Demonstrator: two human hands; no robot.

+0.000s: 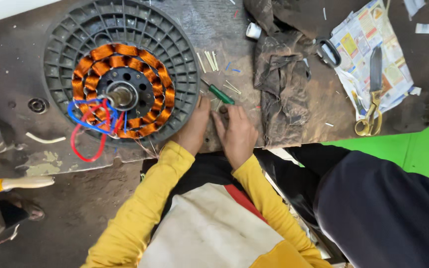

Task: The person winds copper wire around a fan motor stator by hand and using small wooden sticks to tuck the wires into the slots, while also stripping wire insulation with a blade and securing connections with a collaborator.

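Glossy copper windings [125,62], matt plastic housing [70,37]

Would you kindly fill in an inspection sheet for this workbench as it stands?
Surface: dark, stained metal bench top.
Job's things: round grey plastic motor housing with copper windings; green-handled screwdriver.
Clutter: dirty brown rag, brass-handled scissors on printed paper, scattered pale sticks.
Grippers: left hand rests by the housing rim; right hand lies with fingers near the screwdriver.
Cables: red and blue wires loop off the windings.
Surroundings: green floor.
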